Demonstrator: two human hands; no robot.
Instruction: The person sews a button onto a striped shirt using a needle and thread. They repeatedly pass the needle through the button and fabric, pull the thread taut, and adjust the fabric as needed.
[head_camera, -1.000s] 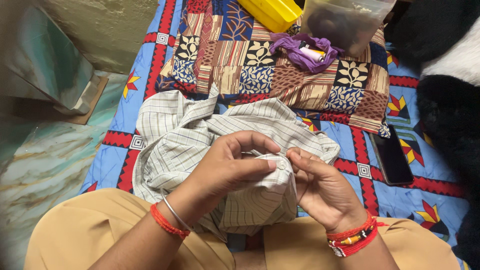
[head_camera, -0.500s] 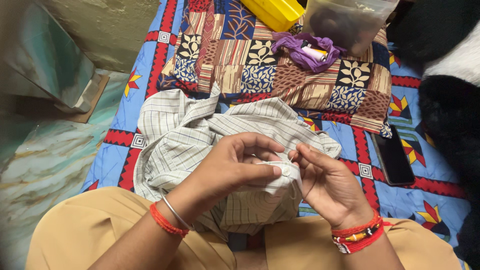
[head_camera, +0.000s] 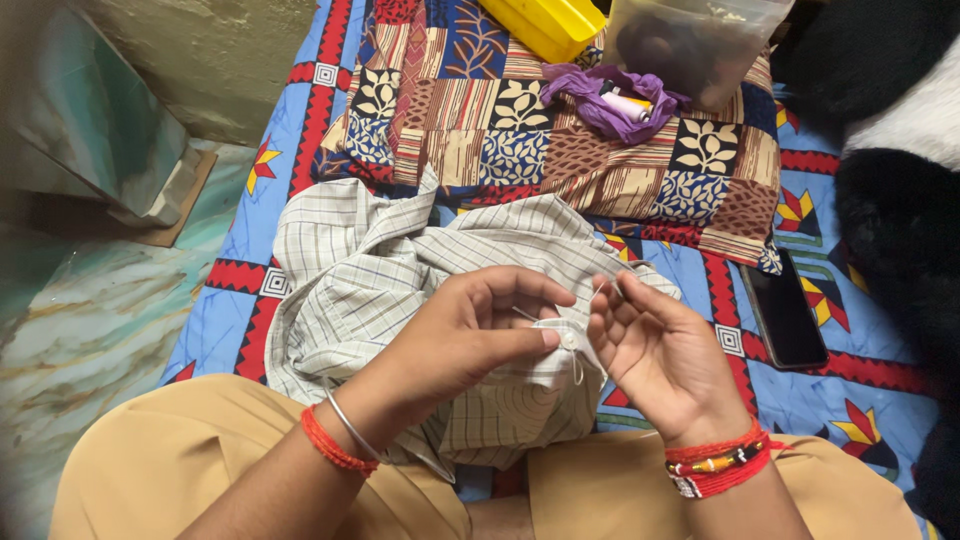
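A pale checked shirt lies bunched over my lap and the bed. My left hand pinches a fold of it, thumb pressed beside a small white button. My right hand is lifted just right of the button, fingertips pinched on a thin needle with white thread that runs down to the button. Red thread bands circle both wrists, and a metal bangle sits on the left one.
A patchwork pillow lies beyond the shirt with a purple cloth and thread spool, a yellow box and a clear container. A dark phone rests on the blue bedsheet at right. Black-and-white fur fills the right edge.
My right hand has pulled up and away from the button, drawing the thread out. My left hand keeps its hold on the fold.
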